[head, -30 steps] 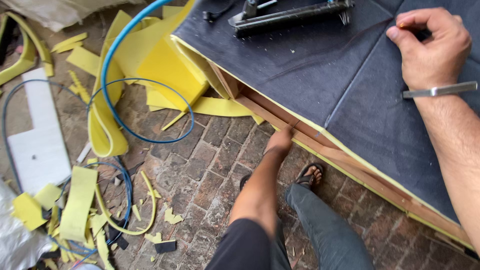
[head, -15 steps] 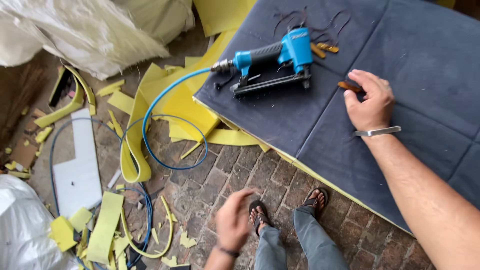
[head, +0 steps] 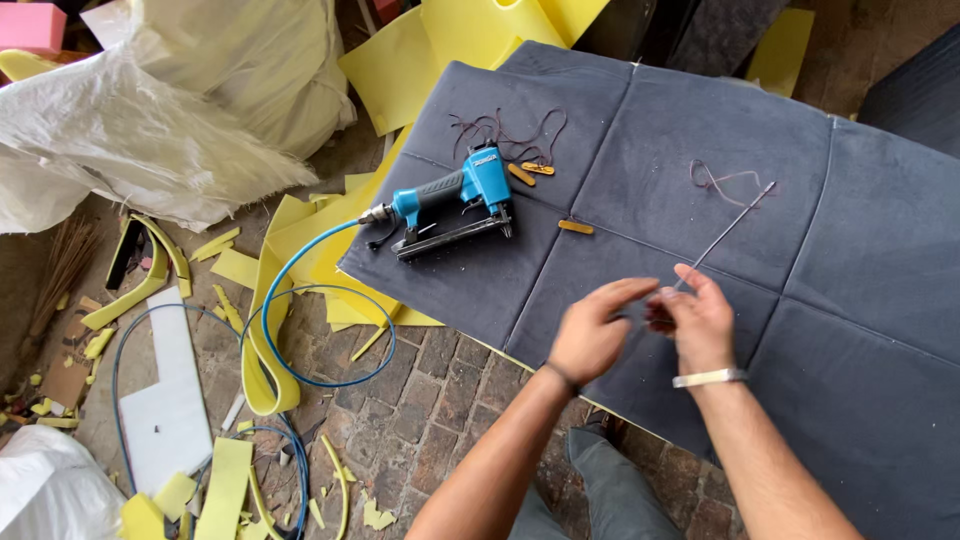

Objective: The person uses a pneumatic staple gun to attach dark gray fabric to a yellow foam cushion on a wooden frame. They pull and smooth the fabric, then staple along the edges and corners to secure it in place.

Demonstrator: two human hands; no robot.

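My right hand (head: 697,322) pinches the near end of a long thin metal needle (head: 728,229) that slants away over a dark grey upholstered cushion panel (head: 840,250). My left hand (head: 592,333) is raised just left of it, fingers apart, fingertips reaching toward the needle's end. A silver bracelet sits on my right wrist. A blue pneumatic staple gun (head: 455,201) lies on the panel's left part, with its blue air hose (head: 300,330) trailing to the floor. Dark thread (head: 505,130) and small wooden toggles (head: 577,227) lie nearby.
Yellow foam offcuts (head: 265,330) litter the brick floor (head: 440,400) at left. White plastic sacks (head: 160,110) are piled at the upper left. A white board (head: 170,420) lies on the floor. My grey trouser leg (head: 610,480) shows below the panel's edge.
The view has tilted up and over the panel. My left hand rose from below the panel's edge to beside my right hand, which now pinches the needle.
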